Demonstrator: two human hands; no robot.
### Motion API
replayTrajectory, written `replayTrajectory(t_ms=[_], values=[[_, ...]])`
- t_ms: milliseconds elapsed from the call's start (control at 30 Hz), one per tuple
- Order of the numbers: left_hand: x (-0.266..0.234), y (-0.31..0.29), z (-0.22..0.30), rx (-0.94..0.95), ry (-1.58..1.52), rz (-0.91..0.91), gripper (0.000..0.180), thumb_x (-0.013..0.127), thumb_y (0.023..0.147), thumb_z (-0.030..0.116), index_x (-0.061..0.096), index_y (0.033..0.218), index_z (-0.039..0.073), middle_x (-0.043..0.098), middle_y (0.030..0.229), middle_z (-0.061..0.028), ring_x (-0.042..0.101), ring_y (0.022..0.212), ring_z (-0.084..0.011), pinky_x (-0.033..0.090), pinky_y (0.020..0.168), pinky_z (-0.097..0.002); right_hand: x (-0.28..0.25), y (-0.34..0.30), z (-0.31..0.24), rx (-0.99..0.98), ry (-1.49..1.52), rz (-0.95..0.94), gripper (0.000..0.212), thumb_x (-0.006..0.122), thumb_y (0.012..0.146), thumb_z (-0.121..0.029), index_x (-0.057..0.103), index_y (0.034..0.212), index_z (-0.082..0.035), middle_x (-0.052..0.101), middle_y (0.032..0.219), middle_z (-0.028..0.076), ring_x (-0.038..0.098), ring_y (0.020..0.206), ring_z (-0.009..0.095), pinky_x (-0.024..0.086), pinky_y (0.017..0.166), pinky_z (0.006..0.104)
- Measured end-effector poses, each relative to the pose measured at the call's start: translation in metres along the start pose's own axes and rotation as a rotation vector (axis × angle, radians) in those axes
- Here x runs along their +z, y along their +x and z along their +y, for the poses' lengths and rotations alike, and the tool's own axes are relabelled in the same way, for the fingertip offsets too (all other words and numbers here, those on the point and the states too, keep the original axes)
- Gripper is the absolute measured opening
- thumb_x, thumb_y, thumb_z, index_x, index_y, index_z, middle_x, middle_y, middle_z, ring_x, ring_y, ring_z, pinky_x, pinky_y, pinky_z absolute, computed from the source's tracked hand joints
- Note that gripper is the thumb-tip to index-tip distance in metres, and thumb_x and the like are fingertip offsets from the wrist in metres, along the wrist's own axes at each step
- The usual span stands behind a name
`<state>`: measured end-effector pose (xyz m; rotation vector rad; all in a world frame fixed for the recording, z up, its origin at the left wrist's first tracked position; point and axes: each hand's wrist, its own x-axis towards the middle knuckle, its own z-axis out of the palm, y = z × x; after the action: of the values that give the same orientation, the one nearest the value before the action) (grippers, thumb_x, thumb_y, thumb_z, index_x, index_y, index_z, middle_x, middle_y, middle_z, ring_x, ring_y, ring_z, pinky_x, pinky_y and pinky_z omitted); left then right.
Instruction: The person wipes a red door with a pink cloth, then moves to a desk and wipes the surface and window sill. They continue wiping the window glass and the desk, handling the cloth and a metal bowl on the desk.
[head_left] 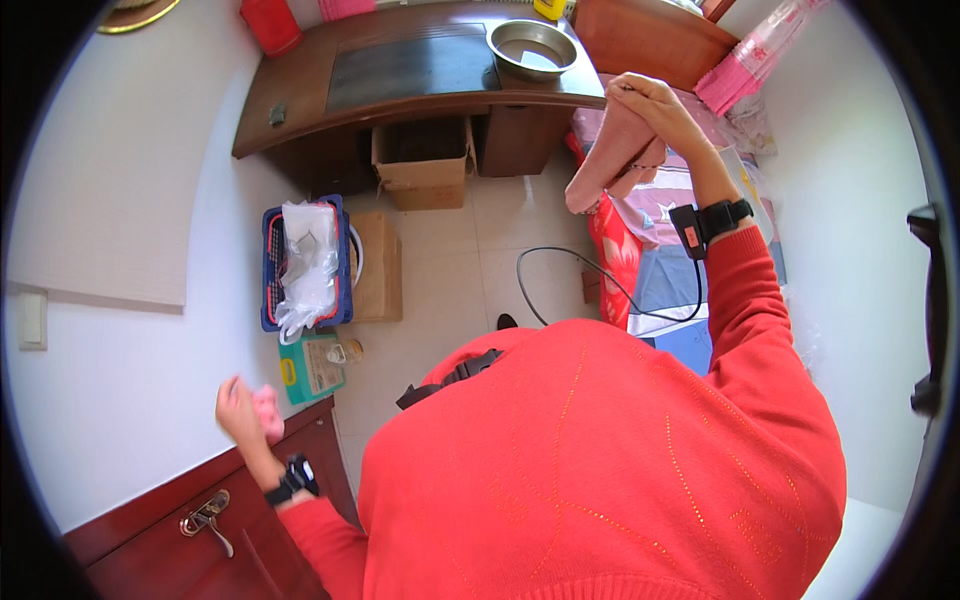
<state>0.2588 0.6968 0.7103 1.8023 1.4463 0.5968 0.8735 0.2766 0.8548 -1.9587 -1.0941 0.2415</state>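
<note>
Bright, soft light overall — dark shadow under far desk (300, 90), faint sheen on floor (450, 285). Left hand (238, 410) motion-blurred — edges bowed, corners black.

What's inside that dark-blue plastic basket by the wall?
Crumpled, translucent whitish plastic lies across the dark-blue plastic basket, covering most of its opening. Whatever sits beneath that covering is hidden.

pink cloth (604, 160) | hanging folded from right hand (648, 98) | small pink item (268, 414) | in left hand (238, 412)
</note>
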Motion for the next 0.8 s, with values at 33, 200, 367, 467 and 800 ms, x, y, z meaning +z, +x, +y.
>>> replayTrajectory(t_ms=[33, 200, 367, 467, 800], values=[[0.028, 0.008, 0.033, 0.139, -0.004, -0.107, 0.020, 0.065, 0.093, 0.014, 0.069, 0.105, -0.002, 0.068, 0.084, -0.0061, 0.060, 0.073, -0.0116, 0.050, 0.064, -0.0269, -0.005, 0.006, -0.003, 0.014, 0.010, -0.029, 0.018, 0.058, 0.100, -0.019, 0.065, 0.105, -0.003, 0.067, 0.102, 0.002, 0.059, 0.100, 0.011, 0.046, 0.093, 0.0243], [0.168, 0.002, 0.220, 0.686, 0.077, -0.363, 0.018, 0.070, 0.085, 0.019, 0.070, 0.080, 0.002, 0.069, 0.070, -0.0103, 0.067, 0.062, -0.0179, 0.051, 0.060, -0.0307, -0.024, 0.028, -0.017, -0.110, 0.021, -0.072, 0.020, 0.059, 0.100, -0.023, 0.067, 0.105, -0.005, 0.066, 0.098, 0.000, 0.060, 0.094, 0.010, 0.047, 0.089, 0.0210], [0.269, -0.042, 0.345, 0.772, -0.012, -0.744, 0.021, 0.075, 0.083, 0.015, 0.071, 0.099, 0.003, 0.072, 0.076, -0.0114, 0.072, 0.071, -0.0200, 0.058, 0.068, -0.0328, -0.040, 0.038, -0.040, -0.290, -0.215, -0.128, 0.014, 0.054, 0.096, -0.009, 0.065, 0.101, -0.002, 0.067, 0.097, 0.008, 0.064, 0.090, 0.018, 0.052, 0.084, 0.0295], [0.314, -0.070, 0.394, 0.925, 0.016, -0.873, 0.048, 0.078, 0.078, 0.012, 0.062, 0.124, 0.008, 0.069, 0.075, -0.0095, 0.069, 0.071, -0.0177, 0.056, 0.068, -0.0321, -0.035, 0.031, -0.049, -0.312, 0.027, -0.266, 0.017, 0.055, 0.095, -0.009, 0.066, 0.106, -0.001, 0.068, 0.100, 0.009, 0.065, 0.093, 0.019, 0.052, 0.086, 0.0312], [0.401, -0.084, 0.395, 0.426, 0.052, -1.462, 0.026, 0.071, 0.089, 0.026, 0.073, 0.091, 0.000, 0.070, 0.078, -0.0014, 0.061, 0.074, -0.0076, 0.053, 0.073, -0.0282, -0.033, 0.024, -0.004, -0.383, 0.204, -0.126, 0.015, 0.058, 0.097, -0.009, 0.065, 0.106, 0.001, 0.068, 0.094, 0.011, 0.065, 0.088, 0.022, 0.052, 0.082, 0.0324]])
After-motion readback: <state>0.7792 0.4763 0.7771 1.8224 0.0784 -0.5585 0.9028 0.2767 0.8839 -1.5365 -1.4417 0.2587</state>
